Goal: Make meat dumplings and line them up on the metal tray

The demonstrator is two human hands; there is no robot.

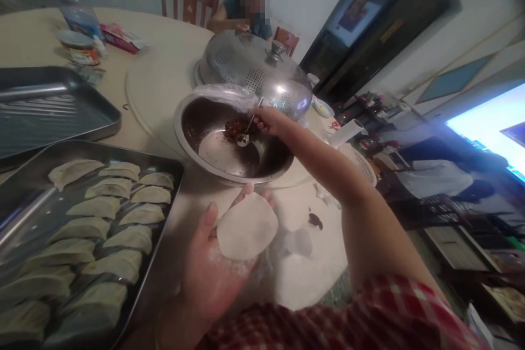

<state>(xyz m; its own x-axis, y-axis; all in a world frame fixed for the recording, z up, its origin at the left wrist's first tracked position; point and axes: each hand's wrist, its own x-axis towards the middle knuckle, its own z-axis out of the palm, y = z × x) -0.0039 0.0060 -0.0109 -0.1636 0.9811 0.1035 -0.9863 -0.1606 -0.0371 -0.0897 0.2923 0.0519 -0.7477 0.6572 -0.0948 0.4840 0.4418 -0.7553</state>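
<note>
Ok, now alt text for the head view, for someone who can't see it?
A person's palm-up left hand supports a round dough wrapper while the right hand holds a spoon at brown filling in a steel bowl. Folded dumplings line a metal tray at the picture's left.

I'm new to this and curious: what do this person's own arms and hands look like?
The right hand and left hand are ungloved, with whitish powder on the left one. The right arm is bare below a red plaid sleeve. No cables show.
</note>
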